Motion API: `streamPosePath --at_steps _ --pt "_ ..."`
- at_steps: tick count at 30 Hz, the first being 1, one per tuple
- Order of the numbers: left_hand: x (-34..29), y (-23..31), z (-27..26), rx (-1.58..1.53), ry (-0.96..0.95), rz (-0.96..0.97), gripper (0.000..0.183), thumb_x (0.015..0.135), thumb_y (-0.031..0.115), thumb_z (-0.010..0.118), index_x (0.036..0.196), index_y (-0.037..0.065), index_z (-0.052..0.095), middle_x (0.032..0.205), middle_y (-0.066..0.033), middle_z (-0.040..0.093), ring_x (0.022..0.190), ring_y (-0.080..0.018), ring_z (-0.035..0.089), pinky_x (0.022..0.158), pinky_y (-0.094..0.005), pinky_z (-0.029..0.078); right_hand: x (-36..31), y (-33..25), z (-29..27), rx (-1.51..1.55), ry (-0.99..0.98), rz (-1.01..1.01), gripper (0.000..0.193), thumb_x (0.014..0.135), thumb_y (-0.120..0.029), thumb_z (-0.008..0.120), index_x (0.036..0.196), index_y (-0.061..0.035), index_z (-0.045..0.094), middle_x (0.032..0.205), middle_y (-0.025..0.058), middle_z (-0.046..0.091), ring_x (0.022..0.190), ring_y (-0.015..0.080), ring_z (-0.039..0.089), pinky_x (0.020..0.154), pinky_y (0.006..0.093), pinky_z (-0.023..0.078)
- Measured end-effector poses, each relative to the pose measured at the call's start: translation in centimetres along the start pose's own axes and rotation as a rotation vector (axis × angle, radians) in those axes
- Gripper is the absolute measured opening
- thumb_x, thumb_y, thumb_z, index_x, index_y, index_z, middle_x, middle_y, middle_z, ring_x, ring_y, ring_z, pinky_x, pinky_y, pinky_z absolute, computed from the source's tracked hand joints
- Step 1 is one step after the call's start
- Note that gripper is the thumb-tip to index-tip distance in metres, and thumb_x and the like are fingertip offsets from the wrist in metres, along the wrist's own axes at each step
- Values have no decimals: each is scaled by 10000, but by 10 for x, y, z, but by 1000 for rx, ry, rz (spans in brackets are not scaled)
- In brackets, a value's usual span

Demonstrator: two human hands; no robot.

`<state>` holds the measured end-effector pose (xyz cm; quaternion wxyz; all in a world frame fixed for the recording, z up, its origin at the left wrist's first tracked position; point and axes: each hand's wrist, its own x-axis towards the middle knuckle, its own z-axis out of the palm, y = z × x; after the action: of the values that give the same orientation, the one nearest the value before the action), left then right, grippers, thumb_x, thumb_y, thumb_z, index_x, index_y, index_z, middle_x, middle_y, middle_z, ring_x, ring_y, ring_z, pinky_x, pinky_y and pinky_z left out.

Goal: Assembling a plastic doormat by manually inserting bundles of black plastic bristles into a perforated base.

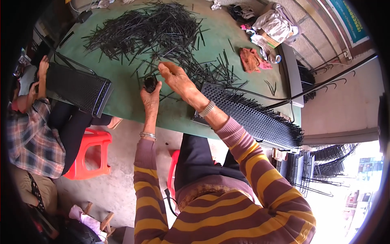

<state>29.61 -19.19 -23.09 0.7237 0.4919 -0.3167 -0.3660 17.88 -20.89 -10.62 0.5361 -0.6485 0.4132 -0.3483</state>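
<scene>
My left hand [150, 101] is closed around a bundle of thin black sticks [150, 83], seen end-on near the front of the green table [170, 116]. Just to the right and a little farther out is my right hand [180, 84], its fingers drawn together; whatever they pinch, if anything, is too small to make out. Beyond both hands, loose black sticks [142, 30] lie in a large tangled heap. Beside my right forearm rests a long black perforated rack [252, 116], with many sticks standing in its holes along the far and right edges.
At my left, a person in a plaid shirt [36, 140] reaches to another perforated rack [75, 87]. An orange-red cloth [251, 60] lies farther back on the right. A metal bar with hooks [321, 85] juts over the table's right end. A red stool [91, 156] stands below left.
</scene>
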Motion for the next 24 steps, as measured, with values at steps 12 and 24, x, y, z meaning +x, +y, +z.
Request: streamPosePath --at_steps 12,24 --pt "-37 84 84 -838 -227 -554 107 857 144 648 867 45 609 851 -46 632 778 -156 600 794 -299 502 -44 5 -13 343 496 -302 487 1014 -371 395 1262 42 472 1175 118 556 1085 171 506 976 274 374" --pt "-60 107 176 -1307 -457 -616 162 873 73 576 747 45 478 715 -43 496 701 -185 508 750 -361 468 -138 -26 -102 393 442 -122 405 987 -328 488 1233 -7 505 1111 66 584 1052 161 577 866 298 490"
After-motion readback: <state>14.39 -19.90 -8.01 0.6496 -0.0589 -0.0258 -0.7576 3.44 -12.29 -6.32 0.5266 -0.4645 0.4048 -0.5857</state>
